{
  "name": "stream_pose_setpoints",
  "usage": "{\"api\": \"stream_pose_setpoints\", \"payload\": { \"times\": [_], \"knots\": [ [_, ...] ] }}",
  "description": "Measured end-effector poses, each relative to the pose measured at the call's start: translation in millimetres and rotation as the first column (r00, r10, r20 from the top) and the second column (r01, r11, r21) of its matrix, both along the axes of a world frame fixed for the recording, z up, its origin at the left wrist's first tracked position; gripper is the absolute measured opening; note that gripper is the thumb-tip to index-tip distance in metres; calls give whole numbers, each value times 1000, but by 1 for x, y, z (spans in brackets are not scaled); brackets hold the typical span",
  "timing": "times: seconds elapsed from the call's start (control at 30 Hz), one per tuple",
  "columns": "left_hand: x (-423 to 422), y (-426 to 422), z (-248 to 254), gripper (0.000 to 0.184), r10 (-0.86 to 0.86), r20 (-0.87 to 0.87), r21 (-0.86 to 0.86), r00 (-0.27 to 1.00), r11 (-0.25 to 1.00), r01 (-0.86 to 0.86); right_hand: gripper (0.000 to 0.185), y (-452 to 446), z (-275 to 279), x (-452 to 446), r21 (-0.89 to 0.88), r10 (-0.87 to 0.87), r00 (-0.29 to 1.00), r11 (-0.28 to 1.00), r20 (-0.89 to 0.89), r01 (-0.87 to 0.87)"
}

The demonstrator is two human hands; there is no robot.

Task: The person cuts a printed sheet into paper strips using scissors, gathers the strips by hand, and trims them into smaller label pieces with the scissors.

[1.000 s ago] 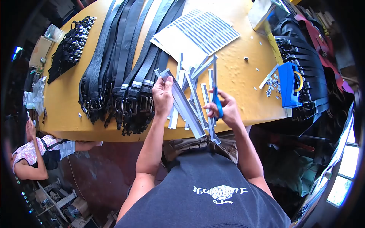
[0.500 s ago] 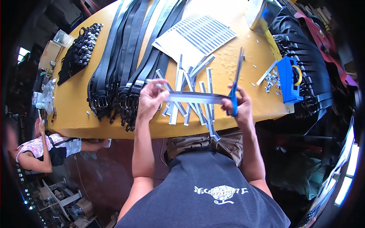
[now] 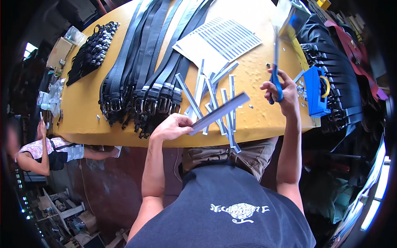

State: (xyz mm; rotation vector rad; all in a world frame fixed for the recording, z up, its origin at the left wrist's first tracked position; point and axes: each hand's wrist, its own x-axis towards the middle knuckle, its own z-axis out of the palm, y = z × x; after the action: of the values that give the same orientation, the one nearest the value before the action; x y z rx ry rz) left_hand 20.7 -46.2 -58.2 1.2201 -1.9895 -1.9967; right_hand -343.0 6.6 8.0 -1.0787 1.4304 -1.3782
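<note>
My left hand pinches one end of a grey and white paper strip, which slants up to the right above the table. Blue-handled scissors are in my right hand, their blades pointing away from me, apart from the strip. Under and beyond the held strip lies a loose pile of similar cut strips. Printed sheets with rows of dark bands rest behind the pile. Black belts with metal buckles lie in a bundle to the left of the strips.
A blue tape dispenser stands at the right edge of the yellow table, near small scraps and more black belts. Short black straps lie at the far left. Another person is at the left side.
My right hand with the scissors has moved right and away from the strip. My left hand has lowered, and the strip's free end now tilts upward.
</note>
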Motion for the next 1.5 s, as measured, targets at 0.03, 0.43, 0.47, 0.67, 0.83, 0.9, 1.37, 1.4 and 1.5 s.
{"api": "stream_pose_setpoints", "payload": {
  "times": [0.03,0.43,0.47,0.67,0.83,0.9,1.37,1.4,1.5],
  "knots": [
    [-1,2,-4,9,97,-94,33,991,995,-95,50,2,-5,2,-21,-78,997,997,8,78],
    [-71,8,20,14,489,-641,138,592,832,-538,60,60,-50,135,122,191,942,965,275,-231],
    [-70,6,26,14,479,-650,116,591,830,-545,62,65,-50,137,142,216,940,955,264,-259],
    [-64,7,41,46,386,-522,-145,760,838,-526,69,80,-54,143,149,363,910,907,200,-394],
    [-64,7,41,56,376,-456,-96,806,880,-465,68,76,-49,139,238,388,903,874,183,-424],
    [-64,7,42,57,332,-483,-102,810,898,-428,68,76,-48,137,223,409,892,867,191,-446],
    [-76,5,48,83,285,-515,-62,808,928,-367,79,74,-47,129,191,379,917,897,128,-398],
    [-77,5,47,83,288,-514,-75,808,923,-377,79,74,-50,129,175,375,917,902,137,-395],
    [-78,4,48,83,270,-529,-79,805,928,-363,79,74,-49,128,168,379,915,901,140,-399]
  ]
}}
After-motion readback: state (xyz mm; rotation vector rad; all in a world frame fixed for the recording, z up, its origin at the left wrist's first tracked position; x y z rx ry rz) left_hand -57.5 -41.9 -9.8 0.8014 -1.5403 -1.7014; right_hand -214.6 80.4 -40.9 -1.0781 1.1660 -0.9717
